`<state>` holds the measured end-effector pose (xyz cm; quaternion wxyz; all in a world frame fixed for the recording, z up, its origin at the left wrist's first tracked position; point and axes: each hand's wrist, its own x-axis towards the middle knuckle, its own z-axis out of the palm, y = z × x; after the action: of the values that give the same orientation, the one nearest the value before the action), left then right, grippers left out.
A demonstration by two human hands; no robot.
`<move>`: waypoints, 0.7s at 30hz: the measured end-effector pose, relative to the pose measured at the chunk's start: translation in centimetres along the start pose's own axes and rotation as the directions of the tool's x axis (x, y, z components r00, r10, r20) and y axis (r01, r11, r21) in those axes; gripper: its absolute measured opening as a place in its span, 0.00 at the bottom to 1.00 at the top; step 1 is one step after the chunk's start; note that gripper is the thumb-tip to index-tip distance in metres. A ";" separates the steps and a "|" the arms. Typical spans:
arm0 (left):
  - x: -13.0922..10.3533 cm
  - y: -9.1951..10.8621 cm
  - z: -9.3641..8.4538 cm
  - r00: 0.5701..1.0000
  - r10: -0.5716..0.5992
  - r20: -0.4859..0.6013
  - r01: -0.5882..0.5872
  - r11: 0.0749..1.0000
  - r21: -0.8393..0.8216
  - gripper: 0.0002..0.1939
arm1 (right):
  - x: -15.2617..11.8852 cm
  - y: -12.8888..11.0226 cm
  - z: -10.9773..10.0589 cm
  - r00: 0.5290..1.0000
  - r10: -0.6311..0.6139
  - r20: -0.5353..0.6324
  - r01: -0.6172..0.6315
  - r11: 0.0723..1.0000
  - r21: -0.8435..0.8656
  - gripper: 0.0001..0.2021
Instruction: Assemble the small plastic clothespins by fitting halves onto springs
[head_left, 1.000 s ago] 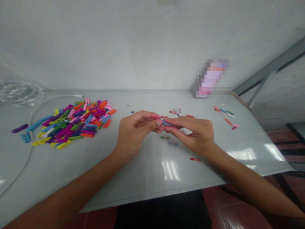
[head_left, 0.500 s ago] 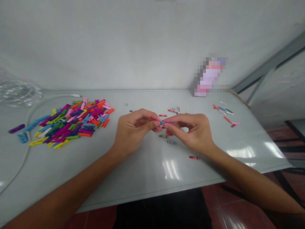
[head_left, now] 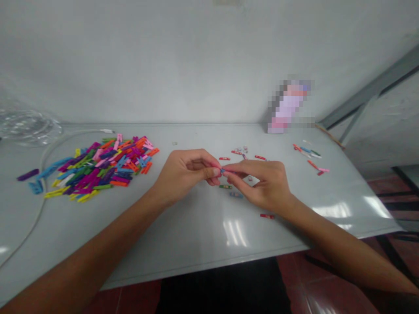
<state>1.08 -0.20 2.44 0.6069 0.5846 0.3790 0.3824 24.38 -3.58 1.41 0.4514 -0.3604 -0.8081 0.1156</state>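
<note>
A heap of coloured clothespins covered the table well to the left of my hands, with a white cable curving around its left side and a bundle of clear plastic behind. Nearer my fingers lay a green clip, a blue clip and, closer to the table's front edge, a red clip. More red clips and small metal bits were beyond my hands. Loose coloured pieces lay far to the right, and a box leaned at the wall.

The box's face was pixelated, and my right hand partly hid a metal bit beneath it.

My left hand and right hand were both pinching a small blue piece between thumb and fingers, above the table. My fingertips covered most of it, so I couldn't tell which way it pointed or how its long axis ran.
</note>
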 end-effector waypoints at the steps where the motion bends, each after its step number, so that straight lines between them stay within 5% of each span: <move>1: 0.0 0.2 0.0 1.000 -0.024 0.002 0.024 1.000 0.007 0.06 | -0.1 0.2 0.0 0.998 -0.070 0.012 0.070 0.996 -0.061 0.06; 11: 0.2 -0.1 0.2 1.000 -0.010 -0.019 0.010 1.000 -0.005 0.10 | -0.2 1.0 -0.8 0.930 -0.323 0.175 0.367 0.821 -0.438 0.09; 21: 0.0 -0.4 0.6 0.998 0.036 -0.051 -0.037 0.999 -0.022 0.13 | -0.4 1.2 0.1 0.974 -0.215 0.073 0.227 0.938 -0.264 0.08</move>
<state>1.63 -0.48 2.02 0.5968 0.5746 0.3792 0.4123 25.01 -2.96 0.51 0.3906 -0.3231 -0.8611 -0.0394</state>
